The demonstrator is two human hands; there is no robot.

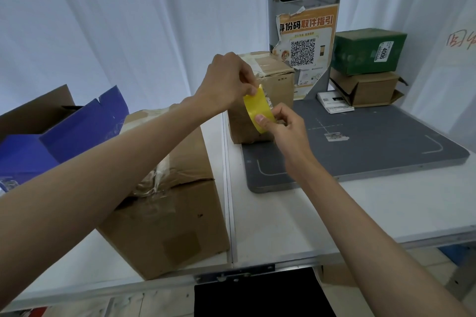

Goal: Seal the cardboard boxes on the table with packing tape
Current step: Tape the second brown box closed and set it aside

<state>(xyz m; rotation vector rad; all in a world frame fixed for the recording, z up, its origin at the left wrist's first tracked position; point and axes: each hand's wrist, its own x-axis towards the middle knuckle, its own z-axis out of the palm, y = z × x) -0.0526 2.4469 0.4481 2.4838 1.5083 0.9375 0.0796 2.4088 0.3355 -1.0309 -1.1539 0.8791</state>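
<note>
I hold a yellow roll of packing tape (pixel 257 108) in the air above the table, in front of a small cardboard box (pixel 275 77). My right hand (pixel 282 127) grips the roll from below, thumb on its outer face. My left hand (pixel 228 80) pinches the tape at the top of the roll. A large cardboard box (pixel 177 203) with crumpled clear tape over its top seam stands under my left forearm, near the table's front edge. The small box behind the roll has tape on its top.
A dark grey scale pad (pixel 381 141) lies on the white table (pixel 283 219) at right. An open blue box (pixel 51 141) stands at left. A green box (pixel 368 51) sits on a brown box (pixel 365 89) at back right, by a post with a QR poster (pixel 306 46).
</note>
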